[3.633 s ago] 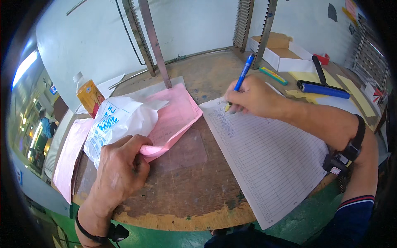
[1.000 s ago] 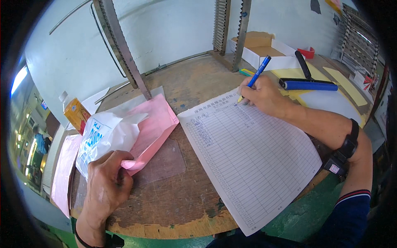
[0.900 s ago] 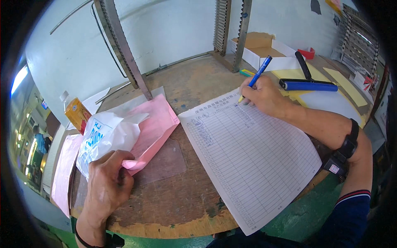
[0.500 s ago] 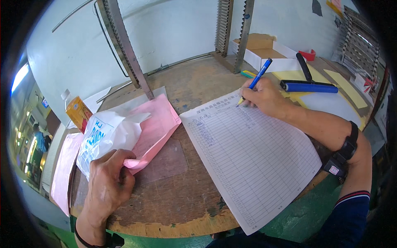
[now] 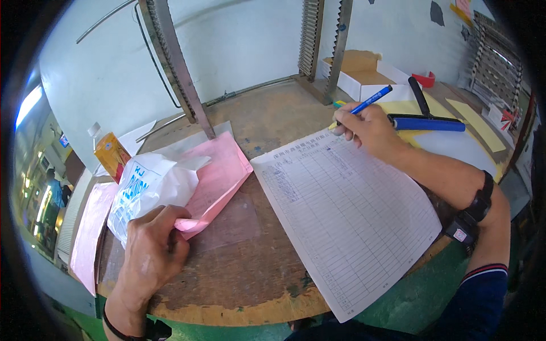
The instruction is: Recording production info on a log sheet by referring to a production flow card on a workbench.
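My right hand (image 5: 369, 129) is closed on a blue pen (image 5: 372, 99), its yellowish tip end poking out to the left near the top of a ruled paper form (image 5: 352, 227). Handwriting fills some upper rows at the form's left side. My left hand (image 5: 153, 244) pinches the curled near corner of a pink sheet (image 5: 219, 179). Beside that hand lies a crumpled white plastic bag (image 5: 153, 190) with blue print, partly over the pink sheet. Whether the pen touches the form, I cannot tell.
A blue roller with a black handle (image 5: 429, 122) lies at the right, near an open white cardboard box (image 5: 369, 77). Toothed metal uprights (image 5: 179, 68) stand at the back. An orange drink carton (image 5: 111, 154) is at the left, above another pink sheet (image 5: 91, 233).
The pen has tilted lower toward the right, and my right hand has shifted slightly that way. My left hand still pinches the pink sheet. The view has moved a little.
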